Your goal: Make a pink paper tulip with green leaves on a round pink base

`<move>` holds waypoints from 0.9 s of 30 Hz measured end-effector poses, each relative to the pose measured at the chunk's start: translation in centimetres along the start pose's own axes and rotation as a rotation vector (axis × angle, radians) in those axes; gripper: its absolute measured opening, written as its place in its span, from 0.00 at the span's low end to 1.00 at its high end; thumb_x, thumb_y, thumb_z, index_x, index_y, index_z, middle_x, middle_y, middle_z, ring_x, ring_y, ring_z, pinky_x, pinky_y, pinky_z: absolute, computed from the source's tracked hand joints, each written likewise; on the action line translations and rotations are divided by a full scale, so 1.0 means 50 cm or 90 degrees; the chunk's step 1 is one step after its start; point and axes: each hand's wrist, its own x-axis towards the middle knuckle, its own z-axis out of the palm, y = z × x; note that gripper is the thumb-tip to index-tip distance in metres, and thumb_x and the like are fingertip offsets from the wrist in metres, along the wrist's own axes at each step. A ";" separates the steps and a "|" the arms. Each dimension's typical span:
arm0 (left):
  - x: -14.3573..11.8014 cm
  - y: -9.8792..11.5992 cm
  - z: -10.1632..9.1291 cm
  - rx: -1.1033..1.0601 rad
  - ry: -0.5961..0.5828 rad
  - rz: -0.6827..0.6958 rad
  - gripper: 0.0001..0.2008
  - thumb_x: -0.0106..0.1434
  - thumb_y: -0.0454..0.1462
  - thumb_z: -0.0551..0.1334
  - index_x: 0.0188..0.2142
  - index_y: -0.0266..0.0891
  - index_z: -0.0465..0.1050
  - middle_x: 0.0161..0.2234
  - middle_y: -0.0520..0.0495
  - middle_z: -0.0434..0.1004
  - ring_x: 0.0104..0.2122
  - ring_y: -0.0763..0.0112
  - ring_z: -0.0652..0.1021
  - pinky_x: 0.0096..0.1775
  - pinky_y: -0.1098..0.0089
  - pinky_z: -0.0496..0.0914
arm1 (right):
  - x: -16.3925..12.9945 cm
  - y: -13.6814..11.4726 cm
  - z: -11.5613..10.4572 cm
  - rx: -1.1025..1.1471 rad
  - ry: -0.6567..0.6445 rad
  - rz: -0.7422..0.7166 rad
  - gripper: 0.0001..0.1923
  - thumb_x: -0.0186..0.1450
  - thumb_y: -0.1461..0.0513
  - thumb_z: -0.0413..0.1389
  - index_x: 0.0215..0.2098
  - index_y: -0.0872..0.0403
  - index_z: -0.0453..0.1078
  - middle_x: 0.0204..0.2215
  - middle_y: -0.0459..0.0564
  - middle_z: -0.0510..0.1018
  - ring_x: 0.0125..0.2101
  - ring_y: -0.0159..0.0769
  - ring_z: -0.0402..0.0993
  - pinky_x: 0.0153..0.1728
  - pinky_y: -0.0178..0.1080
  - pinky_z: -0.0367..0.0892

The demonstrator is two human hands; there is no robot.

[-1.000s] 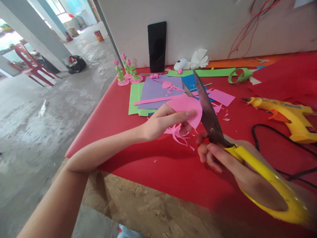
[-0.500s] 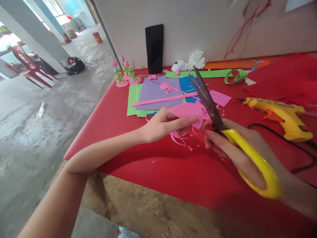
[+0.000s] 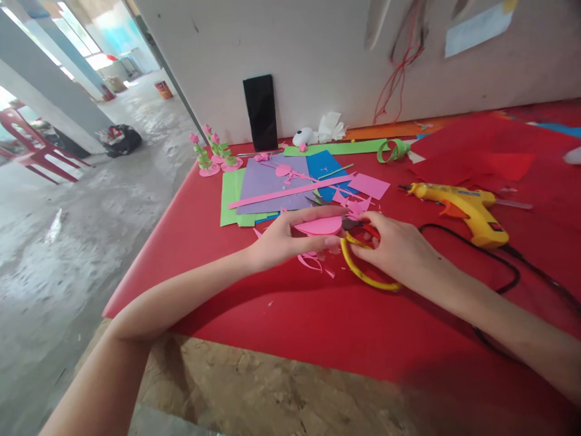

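Between the thumb and fingers of my left hand [image 3: 290,239] is a curved piece of pink paper [image 3: 321,226]. My right hand [image 3: 390,245] grips yellow-handled scissors [image 3: 370,280], held low with the blades pointing left behind the pink piece and partly hidden by it. Pink offcuts [image 3: 313,261] lie on the red tabletop under and around both hands. Just beyond, a long pink strip [image 3: 290,192] crosses a purple sheet [image 3: 272,175], and a blue sheet [image 3: 327,166] and a green sheet [image 3: 231,197] lie there too.
A yellow glue gun [image 3: 458,203] with a black cord rests on the right. Small pink-and-green paper flowers [image 3: 213,154] stand at the far left corner. A black phone [image 3: 261,112] leans on the wall, near a green strip [image 3: 338,148]. Red sheets [image 3: 481,145] lie back right.
The scissors came down and left from a raised, upward-pointing position to beside the pink piece. My left hand turned that piece flatter. The camera view shifted to the right.
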 end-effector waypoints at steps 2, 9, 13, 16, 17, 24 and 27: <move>-0.002 -0.001 0.000 0.061 0.012 0.025 0.29 0.53 0.43 0.70 0.54 0.38 0.72 0.47 0.41 0.79 0.39 0.70 0.80 0.35 0.75 0.76 | -0.002 0.002 -0.003 -0.013 0.021 -0.027 0.22 0.55 0.59 0.61 0.47 0.57 0.70 0.37 0.54 0.77 0.37 0.42 0.74 0.34 0.40 0.67; -0.001 -0.004 0.001 0.184 0.020 0.044 0.29 0.54 0.42 0.68 0.56 0.39 0.70 0.59 0.41 0.71 0.54 0.58 0.75 0.52 0.62 0.74 | -0.031 -0.021 -0.062 0.022 0.348 -0.414 0.07 0.66 0.64 0.52 0.40 0.55 0.72 0.39 0.51 0.76 0.41 0.33 0.72 0.45 0.38 0.70; -0.003 -0.006 0.003 0.161 0.002 0.044 0.27 0.54 0.40 0.68 0.54 0.41 0.70 0.59 0.46 0.71 0.60 0.62 0.70 0.57 0.66 0.69 | -0.038 -0.036 -0.070 0.081 0.298 -0.529 0.06 0.65 0.65 0.54 0.41 0.53 0.70 0.37 0.48 0.76 0.40 0.31 0.72 0.44 0.37 0.69; -0.007 -0.011 0.007 0.136 -0.012 0.027 0.24 0.53 0.38 0.68 0.50 0.40 0.68 0.54 0.44 0.72 0.53 0.66 0.74 0.47 0.70 0.73 | -0.040 -0.037 -0.066 0.101 0.282 -0.520 0.06 0.65 0.65 0.54 0.40 0.52 0.71 0.37 0.48 0.76 0.40 0.32 0.71 0.43 0.38 0.70; -0.008 -0.012 0.009 0.123 -0.024 0.014 0.22 0.53 0.38 0.67 0.48 0.39 0.68 0.50 0.44 0.73 0.47 0.68 0.77 0.43 0.72 0.74 | -0.040 -0.037 -0.066 0.108 0.279 -0.517 0.06 0.65 0.65 0.54 0.40 0.52 0.71 0.37 0.48 0.76 0.40 0.31 0.71 0.42 0.38 0.70; -0.010 0.003 0.015 0.086 -0.089 -0.015 0.17 0.51 0.36 0.68 0.39 0.36 0.67 0.43 0.46 0.73 0.35 0.78 0.76 0.34 0.77 0.72 | -0.043 -0.038 -0.084 0.116 0.235 -0.589 0.06 0.65 0.63 0.54 0.39 0.55 0.70 0.36 0.49 0.76 0.37 0.32 0.70 0.40 0.39 0.69; -0.009 0.008 0.014 0.054 -0.075 -0.042 0.15 0.50 0.33 0.68 0.37 0.34 0.69 0.37 0.49 0.75 0.32 0.79 0.77 0.35 0.76 0.72 | -0.045 -0.038 -0.086 0.111 0.257 -0.588 0.04 0.65 0.63 0.55 0.36 0.54 0.71 0.33 0.48 0.76 0.34 0.30 0.70 0.39 0.37 0.68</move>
